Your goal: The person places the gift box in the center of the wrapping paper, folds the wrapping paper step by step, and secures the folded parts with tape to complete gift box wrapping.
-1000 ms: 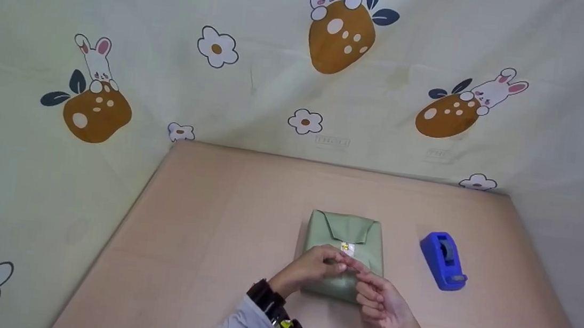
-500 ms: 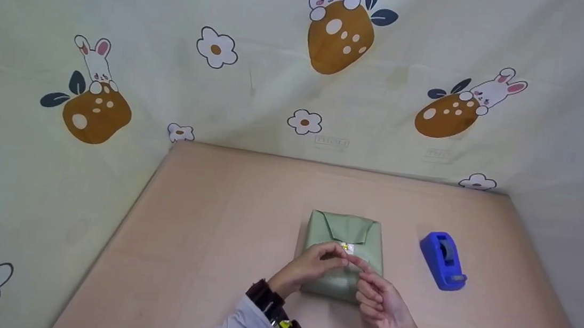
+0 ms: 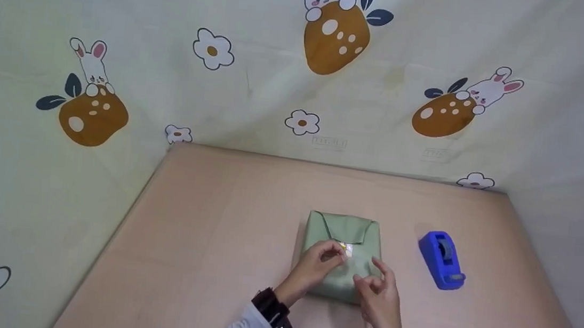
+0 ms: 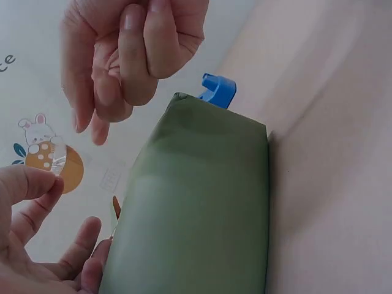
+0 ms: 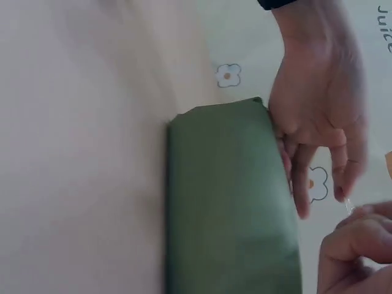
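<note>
A box wrapped in green paper (image 3: 339, 286) lies on the table, its pointed flap (image 3: 347, 228) folded down over the top. A shiny piece of tape (image 3: 349, 251) sits at the flap's edge. My left hand (image 3: 311, 267) is over the left part of the box. Its thumb and index finger pinch a small strip of clear tape (image 4: 58, 159), plain in the left wrist view. My right hand (image 3: 380, 301) is at the box's right side, index finger and thumb spread, fingertips apart from the left hand's. The right wrist view shows the green box (image 5: 226, 190) beside both hands.
A blue tape dispenser (image 3: 442, 261) stands on the table to the right of the box. The tan table (image 3: 200, 230) meets walls of pale cloth (image 3: 256, 85) printed with rabbits and flowers at the back and sides.
The right hand has drawn away from the left fingertips, turned and spread its index finger and thumb. The left hand stays nearly in place. The box and dispenser have not moved.
</note>
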A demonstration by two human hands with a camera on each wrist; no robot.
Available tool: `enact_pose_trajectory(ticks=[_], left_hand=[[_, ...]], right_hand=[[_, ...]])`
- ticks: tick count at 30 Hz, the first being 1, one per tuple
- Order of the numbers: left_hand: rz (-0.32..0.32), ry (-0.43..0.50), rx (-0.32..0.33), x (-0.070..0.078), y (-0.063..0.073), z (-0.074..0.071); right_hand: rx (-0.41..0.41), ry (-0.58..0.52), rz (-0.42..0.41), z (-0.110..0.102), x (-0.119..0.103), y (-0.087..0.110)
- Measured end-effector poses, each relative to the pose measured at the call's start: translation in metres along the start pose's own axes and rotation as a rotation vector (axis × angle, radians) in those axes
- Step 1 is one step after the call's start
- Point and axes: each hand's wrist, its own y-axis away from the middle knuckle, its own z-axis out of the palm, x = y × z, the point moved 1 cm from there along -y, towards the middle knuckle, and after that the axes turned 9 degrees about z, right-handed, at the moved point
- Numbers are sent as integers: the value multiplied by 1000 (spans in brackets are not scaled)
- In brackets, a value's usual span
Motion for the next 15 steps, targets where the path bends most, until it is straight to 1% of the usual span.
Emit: enact_pose_trajectory(ticks=[3, 6, 11, 13, 14, 15], left_hand=[[-4, -29, -15, 1, 0, -1], [-12, -52, -19, 5, 1, -1], [-1, -41, -6, 24, 6, -3], [19, -53, -7, 20, 5, -3], [25, -71, -10, 16, 5, -3], [31, -89, -12, 11, 5, -3]], right_hand=[[10, 36, 6, -2, -10, -7], [-7, 33, -9, -6, -19, -14], [29, 80, -45, -14, -28, -22], [37, 126, -65, -17, -31, -26], [39, 168, -78, -20, -34, -28], [39, 208, -109, -23, -37, -31]])
